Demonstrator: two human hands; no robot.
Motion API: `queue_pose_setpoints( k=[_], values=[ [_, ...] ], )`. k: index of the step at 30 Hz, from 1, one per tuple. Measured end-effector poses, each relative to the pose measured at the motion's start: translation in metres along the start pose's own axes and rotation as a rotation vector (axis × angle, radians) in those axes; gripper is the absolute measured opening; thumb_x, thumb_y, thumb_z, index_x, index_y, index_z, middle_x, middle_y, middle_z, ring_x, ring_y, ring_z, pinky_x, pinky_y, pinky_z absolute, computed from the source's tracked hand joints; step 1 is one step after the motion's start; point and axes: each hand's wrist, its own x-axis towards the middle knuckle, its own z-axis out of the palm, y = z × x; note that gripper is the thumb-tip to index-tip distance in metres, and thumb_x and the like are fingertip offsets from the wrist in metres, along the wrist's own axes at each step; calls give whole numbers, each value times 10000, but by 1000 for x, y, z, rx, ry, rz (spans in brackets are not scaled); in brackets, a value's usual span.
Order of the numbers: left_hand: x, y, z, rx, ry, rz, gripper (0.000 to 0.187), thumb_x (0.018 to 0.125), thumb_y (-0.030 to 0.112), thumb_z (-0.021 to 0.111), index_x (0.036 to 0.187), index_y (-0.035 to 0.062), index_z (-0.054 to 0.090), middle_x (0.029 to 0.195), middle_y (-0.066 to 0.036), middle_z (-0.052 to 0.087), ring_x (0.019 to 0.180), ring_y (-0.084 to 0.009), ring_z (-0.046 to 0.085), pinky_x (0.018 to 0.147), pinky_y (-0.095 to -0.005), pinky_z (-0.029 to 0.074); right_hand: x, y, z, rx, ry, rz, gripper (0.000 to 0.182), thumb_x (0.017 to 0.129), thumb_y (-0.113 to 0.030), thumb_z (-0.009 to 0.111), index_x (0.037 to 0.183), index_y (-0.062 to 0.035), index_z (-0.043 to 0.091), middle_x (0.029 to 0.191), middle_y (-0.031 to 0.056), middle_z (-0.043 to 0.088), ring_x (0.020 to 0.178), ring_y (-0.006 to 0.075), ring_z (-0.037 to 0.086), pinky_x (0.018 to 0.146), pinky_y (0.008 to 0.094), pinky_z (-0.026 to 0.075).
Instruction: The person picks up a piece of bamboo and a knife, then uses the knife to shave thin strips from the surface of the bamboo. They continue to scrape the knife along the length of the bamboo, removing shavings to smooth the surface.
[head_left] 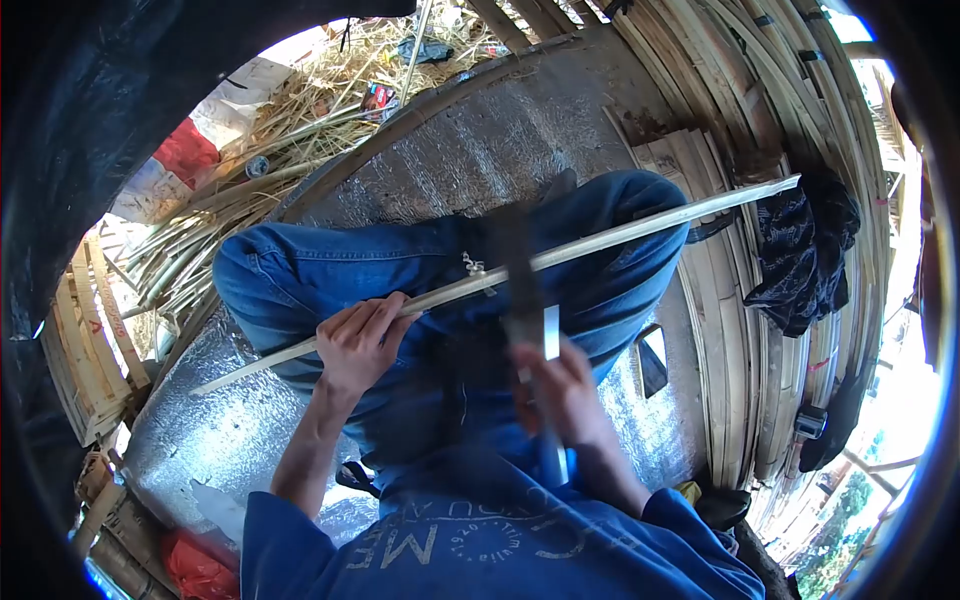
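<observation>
A long, pale bamboo strip (620,235) lies slantwise across my crossed legs, its right end higher in view. My left hand (358,342) is closed around the strip left of its middle. In my right hand (562,388), blurred by motion, is a long knife (517,260) whose dark blade points away from me and crosses the strip. Whether the edge touches the strip cannot be told. A pale part of the knife shows below the fist. Curled shavings (473,266) cling to the strip between the hands.
I sit on a silvery foil sheet (235,400). Stacked bamboo strips (715,330) curve along the right, with a dark cloth (805,250) over them. Loose straw and strips (330,85) lie at upper left. A phone-like dark object (653,362) rests by my right knee.
</observation>
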Motion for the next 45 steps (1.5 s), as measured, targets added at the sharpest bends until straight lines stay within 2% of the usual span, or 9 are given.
queue_pose_setpoints(
  k=[2, 8, 10, 11, 14, 18, 23, 29, 45],
  values=[
    [-3, 4, 0, -7, -9, -16, 212, 791, 217, 765, 916, 69, 680, 723, -12, 684, 584, -130, 652, 498, -248, 480, -11, -16, -22, 182, 338, -116, 214, 972, -209, 499, 1017, -13, 573, 631, 10, 536, 515, 120, 562, 419, 265, 442],
    [0, 5, 0, -12, -8, -11, 236, 753, 164, 795, 922, 49, 679, 761, -3, 699, 600, -139, 659, 518, -258, 498, 17, 44, 7, -331, 87, -466, 257, 980, -270, 498, 982, -29, 585, 645, 57, 550, 423, 158, 530, 396, 273, 439],
    [0, 3, -2, -25, -24, -20, 208, 779, 205, 773, 901, 67, 676, 707, -12, 681, 580, -132, 654, 503, -247, 486, 1, -10, 20, -45, -4, 15, 163, 957, -236, 592, 1004, -83, 557, 626, -32, 477, 497, 73, 465, 448, 250, 378],
    [-1, 4, -2, -28, -30, -23, 208, 779, 205, 773, 901, 67, 676, 707, -12, 681, 580, -132, 654, 503, -247, 486, 7, 3, -3, -202, 64, -371, 180, 961, -230, 573, 1018, -60, 557, 602, -11, 488, 466, 92, 491, 409, 253, 380],
    [2, 5, 3, -21, 31, -10, 216, 772, 205, 777, 906, 68, 675, 706, -16, 682, 580, -136, 655, 509, -248, 490, -6, -30, -41, 100, 410, -269, 221, 971, -246, 523, 1024, -36, 567, 603, 34, 542, 383, 136, 499, 321, 264, 389],
    [-2, 3, 3, -19, 9, -19, 233, 769, 213, 779, 916, 67, 674, 710, -18, 683, 581, -144, 656, 513, -256, 497, 12, 30, 4, -120, 103, -389, 178, 951, -233, 570, 998, -61, 557, 727, -3, 557, 562, 85, 546, 444, 231, 429],
    [3, 6, -12, -42, -57, -70, 269, 765, 244, 784, 934, 66, 676, 727, -14, 688, 588, -155, 657, 515, -269, 504, 1, -15, 7, 1, 62, -26, 178, 967, -236, 540, 972, -59, 525, 679, 19, 538, 473, 93, 520, 405, 220, 402],
    [-3, -8, -86, -45, -343, -421, 385, 688, 243, 818, 1002, 61, 688, 967, -73, 666, 956, -282, 593, 859, -405, 450, 4, -17, -3, 75, 62, -37, 228, 949, -244, 560, 1004, -29, 508, 636, 64, 511, 399, 150, 511, 338, 267, 390],
    [-10, -4, -16, -139, -47, -107, 275, 724, 190, 815, 931, 65, 683, 802, -6, 708, 639, -145, 671, 554, -266, 514, 2, -15, -40, -71, 243, -226, 192, 958, -239, 524, 970, -48, 539, 625, 44, 523, 393, 135, 479, 346, 278, 394]
  ],
)
